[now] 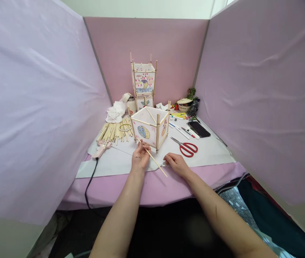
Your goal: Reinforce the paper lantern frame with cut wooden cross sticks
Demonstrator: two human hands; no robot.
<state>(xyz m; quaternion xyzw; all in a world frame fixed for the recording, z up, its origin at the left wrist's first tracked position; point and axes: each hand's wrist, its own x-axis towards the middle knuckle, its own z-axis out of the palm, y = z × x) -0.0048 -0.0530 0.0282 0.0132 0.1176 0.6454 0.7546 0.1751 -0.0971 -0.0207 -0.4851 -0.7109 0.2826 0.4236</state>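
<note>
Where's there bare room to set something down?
The white paper sheet is bare right of the red-handled metal scissors, below the flat black phone. Another patch borders the pale-pink glue gun and the left hand. It's crowded behind the square white-paper lantern.

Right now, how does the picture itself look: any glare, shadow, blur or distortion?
Head view: soft light, with pale sheen on the glossy lilac left-hand sheet wall; head view: faint shadow on the pink tablecloth near the thin pale wooden stick; head view: a hazy round spot low in the dark area, a darkened top-right corner, and wide-angle stretching towards the edges.
</note>
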